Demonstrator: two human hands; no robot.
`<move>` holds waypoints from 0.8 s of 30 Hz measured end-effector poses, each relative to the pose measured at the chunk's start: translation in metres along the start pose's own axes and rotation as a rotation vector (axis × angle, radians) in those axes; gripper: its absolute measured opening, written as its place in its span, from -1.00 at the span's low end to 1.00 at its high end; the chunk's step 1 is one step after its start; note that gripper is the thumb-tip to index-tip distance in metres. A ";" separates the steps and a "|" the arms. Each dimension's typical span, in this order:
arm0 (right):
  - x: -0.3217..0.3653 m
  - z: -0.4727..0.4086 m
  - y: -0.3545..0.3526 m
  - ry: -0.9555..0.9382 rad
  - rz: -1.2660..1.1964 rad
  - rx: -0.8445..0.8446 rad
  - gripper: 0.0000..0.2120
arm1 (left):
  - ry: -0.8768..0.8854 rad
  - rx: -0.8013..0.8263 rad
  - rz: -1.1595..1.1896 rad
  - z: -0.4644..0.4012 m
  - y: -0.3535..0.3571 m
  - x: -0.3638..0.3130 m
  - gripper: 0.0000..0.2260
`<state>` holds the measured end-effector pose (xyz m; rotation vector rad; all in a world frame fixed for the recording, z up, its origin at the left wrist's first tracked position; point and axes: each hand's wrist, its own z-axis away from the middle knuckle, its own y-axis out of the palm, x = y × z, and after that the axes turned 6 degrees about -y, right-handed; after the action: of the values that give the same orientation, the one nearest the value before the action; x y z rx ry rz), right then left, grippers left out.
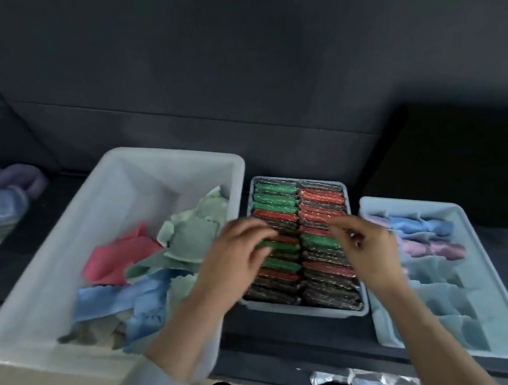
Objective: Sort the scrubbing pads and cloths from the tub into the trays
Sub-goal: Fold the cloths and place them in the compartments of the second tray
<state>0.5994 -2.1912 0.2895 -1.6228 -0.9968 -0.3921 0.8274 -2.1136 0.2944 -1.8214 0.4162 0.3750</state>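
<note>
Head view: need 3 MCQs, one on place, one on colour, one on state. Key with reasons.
1. Where does the tray of scrubbing pads sit?
A. between the tub and the cloth tray
B. left of the tub
C. inside the tub

2. Which colour is the cloth lying at the left of the heap in the tub?
A. yellow
B. red
C. white

3. What is the left hand doing?
A. gripping the tub's rim
B. hanging beside the table
C. reaching over the pads' left column

Key: 1 A, the tub stands on its left and the cloth tray on its right. 2 B, the red cloth lies beside pale green and blue ones. 3 C, its fingers lie over the pads' left column; the right hand hovers over the right column.
</note>
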 end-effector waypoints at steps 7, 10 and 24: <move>0.107 -0.003 0.121 -0.320 -0.034 0.189 -0.79 | -0.472 0.111 -0.139 0.041 -0.058 0.183 -0.70; 0.136 -0.012 0.170 -0.302 0.016 0.414 -0.73 | -0.564 0.324 -0.279 0.049 -0.062 0.221 -0.44; 0.163 -0.028 0.207 0.385 -0.213 0.447 -0.69 | -0.529 0.070 0.586 0.007 -0.115 0.202 -0.87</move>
<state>0.8618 -2.1533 0.2816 -0.9968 -0.8856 -0.5570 1.0593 -2.0946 0.2977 -1.4299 0.5714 1.1970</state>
